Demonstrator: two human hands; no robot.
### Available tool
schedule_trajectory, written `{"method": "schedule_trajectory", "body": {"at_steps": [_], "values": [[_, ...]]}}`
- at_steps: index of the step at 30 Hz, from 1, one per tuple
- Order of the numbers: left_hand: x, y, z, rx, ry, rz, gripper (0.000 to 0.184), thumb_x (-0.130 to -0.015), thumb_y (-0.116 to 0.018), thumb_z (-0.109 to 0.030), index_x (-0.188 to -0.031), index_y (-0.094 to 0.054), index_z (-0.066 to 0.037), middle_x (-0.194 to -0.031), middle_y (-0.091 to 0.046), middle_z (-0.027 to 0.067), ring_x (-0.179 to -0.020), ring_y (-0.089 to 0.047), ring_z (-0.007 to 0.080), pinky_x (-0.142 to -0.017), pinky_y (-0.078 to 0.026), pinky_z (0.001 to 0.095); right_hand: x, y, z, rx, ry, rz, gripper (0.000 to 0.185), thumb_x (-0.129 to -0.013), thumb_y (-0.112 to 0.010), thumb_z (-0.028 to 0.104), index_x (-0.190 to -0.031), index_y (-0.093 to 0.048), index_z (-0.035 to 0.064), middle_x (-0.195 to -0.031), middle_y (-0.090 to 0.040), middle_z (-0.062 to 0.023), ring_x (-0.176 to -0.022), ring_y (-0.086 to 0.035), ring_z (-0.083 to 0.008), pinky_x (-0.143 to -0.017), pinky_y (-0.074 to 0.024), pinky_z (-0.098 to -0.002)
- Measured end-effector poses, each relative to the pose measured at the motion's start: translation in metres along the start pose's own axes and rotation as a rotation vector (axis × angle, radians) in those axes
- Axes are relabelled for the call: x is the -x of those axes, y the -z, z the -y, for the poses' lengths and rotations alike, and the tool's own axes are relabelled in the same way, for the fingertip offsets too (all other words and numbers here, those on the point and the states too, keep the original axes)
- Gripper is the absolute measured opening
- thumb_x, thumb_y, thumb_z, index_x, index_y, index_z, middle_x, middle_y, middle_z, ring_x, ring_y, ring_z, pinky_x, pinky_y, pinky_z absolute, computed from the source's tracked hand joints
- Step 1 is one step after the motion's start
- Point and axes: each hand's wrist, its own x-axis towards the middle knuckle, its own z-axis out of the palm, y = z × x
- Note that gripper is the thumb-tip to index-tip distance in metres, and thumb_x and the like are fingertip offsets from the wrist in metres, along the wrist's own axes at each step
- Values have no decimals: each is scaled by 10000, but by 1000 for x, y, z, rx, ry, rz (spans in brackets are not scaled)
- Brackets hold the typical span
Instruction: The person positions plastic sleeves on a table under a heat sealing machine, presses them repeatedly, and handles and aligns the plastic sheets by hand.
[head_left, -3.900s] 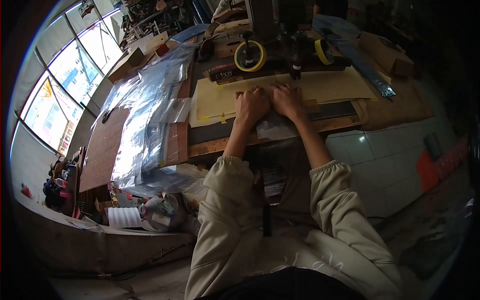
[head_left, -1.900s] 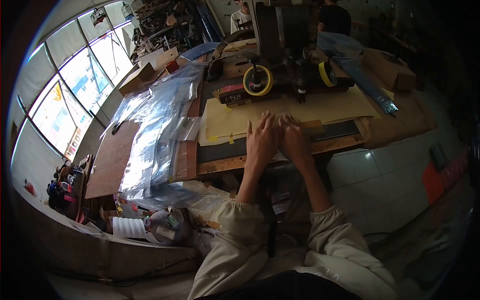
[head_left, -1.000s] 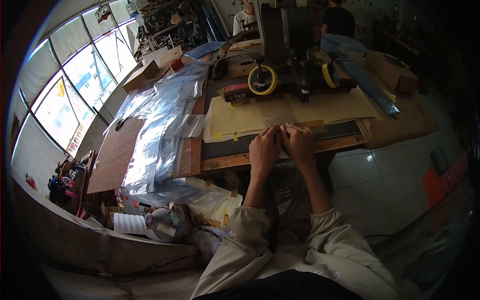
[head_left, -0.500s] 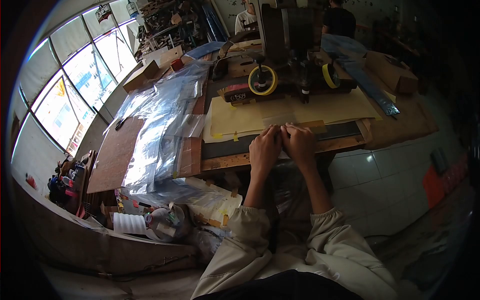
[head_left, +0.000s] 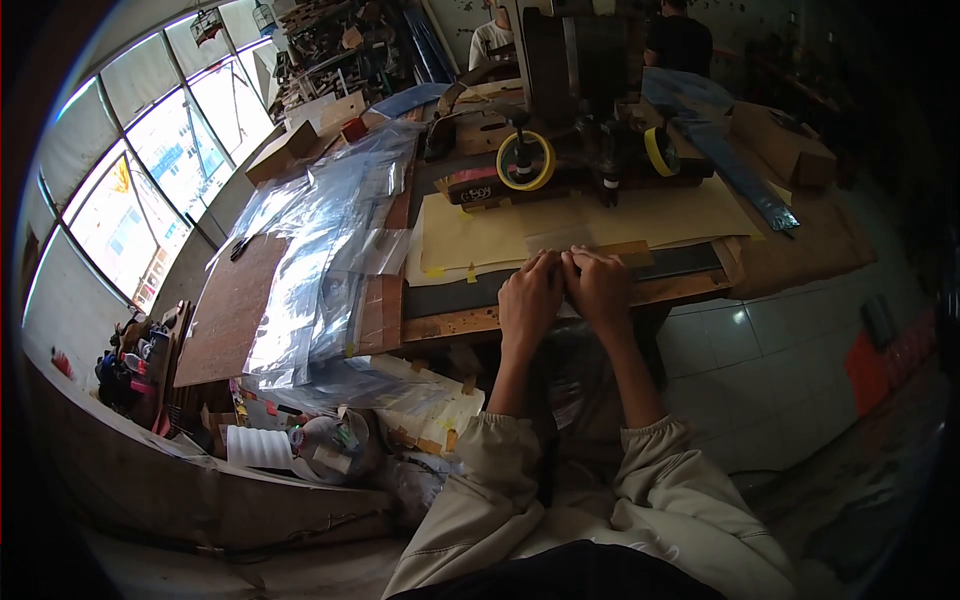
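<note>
My left hand [head_left: 532, 290] and my right hand [head_left: 598, 282] rest side by side at the front edge of the work table, thumbs close together. Both are closed, fingers curled over a clear plastic sheet [head_left: 560, 241], part of which shows just beyond my fingertips. My fingertips and most of the sheet are hidden under the hands. Beneath lies a large pale yellow board [head_left: 470, 236] with a brown strip [head_left: 625, 247] beside my right fingers. Behind it stands a dark press machine [head_left: 580, 70], its lower bar carrying yellow tape rolls [head_left: 526, 161].
Clear plastic sheets [head_left: 325, 260] spread over the left side of the table. A cardboard box [head_left: 782, 142] and a long plastic strip [head_left: 745, 185] lie at the right. A white foam roll [head_left: 258, 447] sits low at the left. Two people are in the background.
</note>
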Motion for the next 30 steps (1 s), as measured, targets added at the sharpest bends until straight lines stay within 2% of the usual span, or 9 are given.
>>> {"method": "schedule_trajectory", "body": {"at_steps": [2,5,30], "values": [[0,0,-1,28,29,-3,195,-854,-546,-205,-988,-647,-106,-970,-657,113,-815,-628,343,-703,-510,406,0,0,1,-4,-1,-6,234,-841,-566,198,-793,-685,2,-879,-687,-122,-867,-656,-233,-787,-475,-361],[1,-2,3,-3,-7,2,198,-858,-529,-197,-1002,-623,-98,-1033,-645,128,-820,-637,339,-693,-527,412,0,1,1,-5,8,-11,225,-837,-569,191,-796,-684,2,-878,-686,-122,-869,-655,-235,-788,-476,-364],[0,2,-1,-10,-9,14,193,-857,-542,-187,-993,-620,-74,-1008,-653,126,-821,-637,336,-695,-527,405,-1,4,3,-16,-17,15,240,-847,-563,206,-809,-684,3,-898,-683,-127,-869,-653,-251,-807,-478,-367]]}}
